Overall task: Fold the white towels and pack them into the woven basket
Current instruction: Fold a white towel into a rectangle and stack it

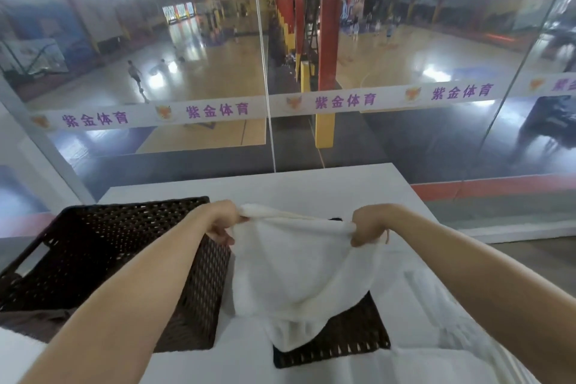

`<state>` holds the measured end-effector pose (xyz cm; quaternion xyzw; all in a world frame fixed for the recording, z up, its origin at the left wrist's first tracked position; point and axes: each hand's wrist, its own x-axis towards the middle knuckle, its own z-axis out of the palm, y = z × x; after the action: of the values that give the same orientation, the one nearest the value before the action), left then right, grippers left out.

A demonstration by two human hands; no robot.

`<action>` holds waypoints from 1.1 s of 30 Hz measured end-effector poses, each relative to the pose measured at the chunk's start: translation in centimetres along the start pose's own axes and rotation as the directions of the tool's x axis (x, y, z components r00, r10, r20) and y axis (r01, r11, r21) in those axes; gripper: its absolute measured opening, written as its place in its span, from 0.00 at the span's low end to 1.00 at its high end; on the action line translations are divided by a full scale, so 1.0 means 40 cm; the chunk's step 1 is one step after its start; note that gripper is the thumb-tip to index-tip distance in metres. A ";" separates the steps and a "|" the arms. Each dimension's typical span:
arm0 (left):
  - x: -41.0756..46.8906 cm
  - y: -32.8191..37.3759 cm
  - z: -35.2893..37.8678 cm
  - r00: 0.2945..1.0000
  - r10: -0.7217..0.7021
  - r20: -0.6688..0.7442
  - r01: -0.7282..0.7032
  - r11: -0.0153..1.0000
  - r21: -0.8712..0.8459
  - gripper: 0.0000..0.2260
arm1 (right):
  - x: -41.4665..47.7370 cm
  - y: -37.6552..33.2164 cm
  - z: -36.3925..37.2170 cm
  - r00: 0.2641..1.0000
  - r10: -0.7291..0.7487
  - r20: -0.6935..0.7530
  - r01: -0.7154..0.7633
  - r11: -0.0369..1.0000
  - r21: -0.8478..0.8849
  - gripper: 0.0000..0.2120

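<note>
Glass panels are filling the whole background, looking down over a big sports hall with shiny wooden courts, and a white band with purple characters is running across the glass. Up close, a white table is carrying everything. On its left side the dark brown woven basket is sitting, large and deep; something brownish is lying at its near corner, too dim to name.

Now the white towel: it is hanging in the air over the middle of the table, just right of the basket, stretched along its top edge between both hands. Its lower edge is drooping onto a smaller dark woven piece, covering most of it. More white cloth is lying rumpled on the table's right side.

Left hand is pinching one top corner, fingers curled tight on the fabric; right hand is gripping the other the same way.
</note>
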<state>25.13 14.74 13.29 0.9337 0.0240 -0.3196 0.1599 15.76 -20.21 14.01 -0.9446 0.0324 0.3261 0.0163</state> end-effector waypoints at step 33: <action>0.043 -0.327 0.412 0.859 0.339 -0.384 -0.287 0.939 0.189 0.17 | 0.019 0.036 0.530 0.948 -0.023 -0.318 0.187 0.848 0.496 0.16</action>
<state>14.86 21.88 -3.70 0.9792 -0.1152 -0.0866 0.1425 3.23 -20.59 -3.15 -0.9435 0.0690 0.1563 0.2841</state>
